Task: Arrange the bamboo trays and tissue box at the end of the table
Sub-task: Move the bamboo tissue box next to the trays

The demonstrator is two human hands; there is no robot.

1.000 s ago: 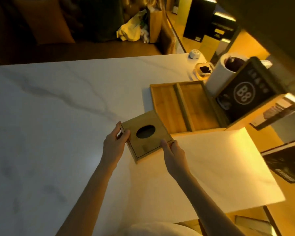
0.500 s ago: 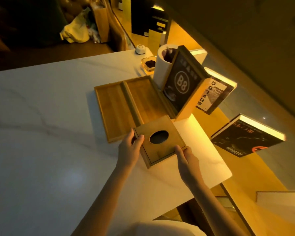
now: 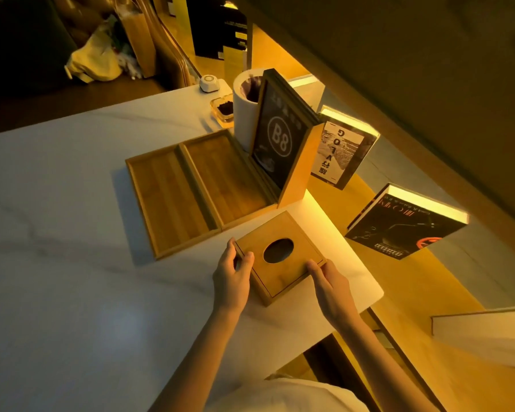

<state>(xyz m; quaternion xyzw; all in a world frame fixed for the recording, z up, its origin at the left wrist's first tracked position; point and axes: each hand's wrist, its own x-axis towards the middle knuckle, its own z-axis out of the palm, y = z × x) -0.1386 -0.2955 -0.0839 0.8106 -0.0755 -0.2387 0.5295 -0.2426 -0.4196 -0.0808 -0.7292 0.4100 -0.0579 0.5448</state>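
Note:
A square bamboo tissue box (image 3: 292,276) with an oval hole in its lid rests on the white marble table (image 3: 72,263), near the right end. My left hand (image 3: 232,273) grips its left corner and my right hand (image 3: 329,285) grips its near right edge. Two shallow bamboo trays lie side by side just beyond the box: the left tray (image 3: 168,200) and the right tray (image 3: 225,179). The box's far corner sits close to the trays' near edge.
A framed "B8" sign (image 3: 278,138) stands at the right tray's far side, with a white cylindrical bin (image 3: 244,114), a glass ashtray (image 3: 222,110) and a small white device (image 3: 208,83) behind. Books (image 3: 399,230) lean on a lit wooden shelf past the table's right edge.
Both hands have slid the tissue box to the right, from the trays' near-left side toward the table's right end. The view has swung right with it.

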